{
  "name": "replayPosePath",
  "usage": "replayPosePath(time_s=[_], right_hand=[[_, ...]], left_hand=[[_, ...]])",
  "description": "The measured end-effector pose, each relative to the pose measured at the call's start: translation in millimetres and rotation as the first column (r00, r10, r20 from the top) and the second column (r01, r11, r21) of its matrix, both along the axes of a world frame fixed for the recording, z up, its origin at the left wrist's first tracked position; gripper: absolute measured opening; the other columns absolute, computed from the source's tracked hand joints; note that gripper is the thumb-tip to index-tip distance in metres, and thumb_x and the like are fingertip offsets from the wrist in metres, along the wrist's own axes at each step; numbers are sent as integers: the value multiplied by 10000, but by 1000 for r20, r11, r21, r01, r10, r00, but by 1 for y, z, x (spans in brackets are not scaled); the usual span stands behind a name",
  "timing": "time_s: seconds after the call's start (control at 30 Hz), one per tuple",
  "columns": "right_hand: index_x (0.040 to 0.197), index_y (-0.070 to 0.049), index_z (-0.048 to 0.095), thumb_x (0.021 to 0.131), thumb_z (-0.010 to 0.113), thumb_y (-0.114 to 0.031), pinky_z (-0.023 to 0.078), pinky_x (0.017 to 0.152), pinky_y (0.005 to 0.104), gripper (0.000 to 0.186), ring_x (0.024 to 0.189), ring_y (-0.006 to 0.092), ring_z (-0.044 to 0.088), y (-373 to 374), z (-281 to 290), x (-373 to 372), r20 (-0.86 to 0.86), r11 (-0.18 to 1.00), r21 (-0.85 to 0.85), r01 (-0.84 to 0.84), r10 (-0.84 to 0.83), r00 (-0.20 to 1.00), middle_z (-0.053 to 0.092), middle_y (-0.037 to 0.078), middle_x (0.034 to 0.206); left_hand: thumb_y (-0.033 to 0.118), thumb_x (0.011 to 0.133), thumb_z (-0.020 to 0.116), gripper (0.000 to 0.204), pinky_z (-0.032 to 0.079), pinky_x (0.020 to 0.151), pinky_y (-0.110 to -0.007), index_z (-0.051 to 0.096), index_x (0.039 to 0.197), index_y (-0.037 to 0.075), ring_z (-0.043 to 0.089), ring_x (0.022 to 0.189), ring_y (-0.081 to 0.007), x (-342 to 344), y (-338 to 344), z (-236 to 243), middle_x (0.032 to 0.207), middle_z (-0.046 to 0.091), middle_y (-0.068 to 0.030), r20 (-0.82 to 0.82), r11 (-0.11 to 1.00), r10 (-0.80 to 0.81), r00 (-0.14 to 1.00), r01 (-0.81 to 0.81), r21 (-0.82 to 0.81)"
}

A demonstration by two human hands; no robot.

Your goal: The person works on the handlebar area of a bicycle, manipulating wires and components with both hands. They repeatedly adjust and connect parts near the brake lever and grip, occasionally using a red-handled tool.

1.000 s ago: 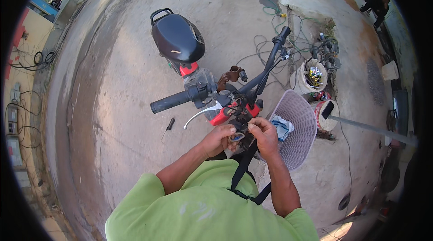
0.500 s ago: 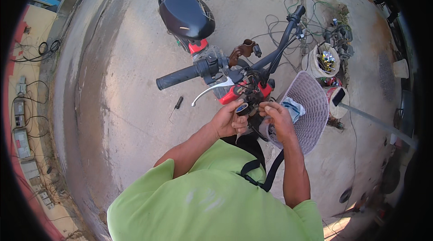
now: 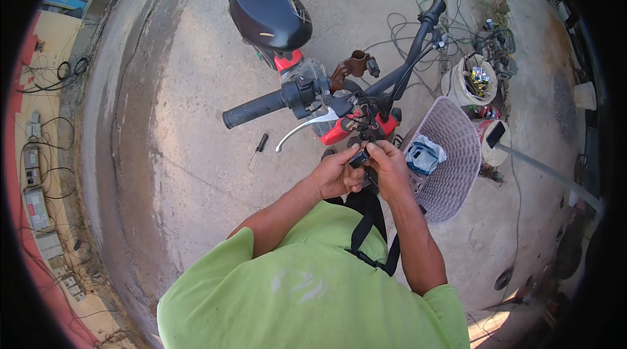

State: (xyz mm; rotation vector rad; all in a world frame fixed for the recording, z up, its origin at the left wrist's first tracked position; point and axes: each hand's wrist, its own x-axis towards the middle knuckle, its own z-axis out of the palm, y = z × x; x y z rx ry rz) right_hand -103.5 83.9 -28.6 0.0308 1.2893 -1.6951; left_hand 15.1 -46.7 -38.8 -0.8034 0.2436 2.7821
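A red electric bike stands in front of me, with a black handlebar [image 3: 392, 78], a rubber grip [image 3: 251, 108], a silver brake lever [image 3: 304, 128] and a black seat [image 3: 269, 14]. My left hand [image 3: 336, 176] and my right hand [image 3: 386, 165] meet just below the handlebar's middle. Both pinch a small black part [image 3: 358, 157] tied to the wiring near the stem. A black strap [image 3: 369, 228] hangs from my chest under the hands.
A woven basket [image 3: 450, 179] with a blue-white bag [image 3: 423, 155] hangs at the bike's front, right of my hands. A bucket of parts [image 3: 469, 81], loose cables [image 3: 405, 22] and a small tool [image 3: 260, 143] lie on the concrete. Cables and boxes line the left wall [image 3: 36, 172].
The view has shifted so the bike sits higher and nearer. Both hands stay together at the handlebar's middle, fingers working on the small black part.
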Motion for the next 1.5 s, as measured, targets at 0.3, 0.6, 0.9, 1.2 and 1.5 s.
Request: replayPosePath(time_s=[0.3, 0.6, 0.9, 1.2, 1.5], right_hand=[[1040, -34, 665, 1017, 609, -179, 553, 799, 260, 157, 881, 124, 692, -14, 14, -18, 23, 975, -115, 188, -187, 982, 731, 79, 1009], [1056, -39, 673, 1007, 626, -180, 564, 756, 263, 157, 854, 114, 692, -23, 25, -41, -148, 989, 72, 132, -120, 982, 708, 40, 977], [1050, -44, 668, 989, 649, -169, 565, 682, 258, 141, 816, 104, 698, -33, 16, -38, -249, 974, 211, -77, 130, 960, 714, 47, 967], [1066, -46, 674, 991, 639, -194, 540, 695, 257, 169, 795, 112, 691, -31, 21, -25, -93, 994, 69, 87, -80, 992, 724, 35, 955], [1062, -50, 658, 979, 652, -183, 561, 663, 269, 157, 787, 142, 722, -48, 19, -24, 47, 988, -8, 157, -156, 987, 735, 59, 966]], left_hand=[[101, 989, 705, 275, 543, 675, -271, 668, 1226, -31, 650, 725, -122, -13, -26, 3, 944, 731, -81, -44, 444, 305, 951, -183, -877], [58, 929, 772, 231, 609, 757, -304, 713, 1148, 10, 712, 844, -149, -44, -27, -18, 1004, 743, -77, -217, 553, 403, 889, -426, -716], [27, 939, 743, 170, 575, 756, -287, 707, 1104, 9, 686, 819, -135, -50, -41, -12, 943, 732, -56, -299, 513, 284, 911, -408, -755], [-22, 966, 642, 90, 574, 735, -313, 674, 1050, -22, 678, 777, -167, -58, -39, -7, 848, 695, -73, -242, 489, 301, 922, -367, -792], [18, 942, 717, 141, 589, 781, -311, 691, 1076, -19, 706, 858, -154, -56, -43, -6, 959, 741, -80, -186, 355, 290, 939, -286, -890]])
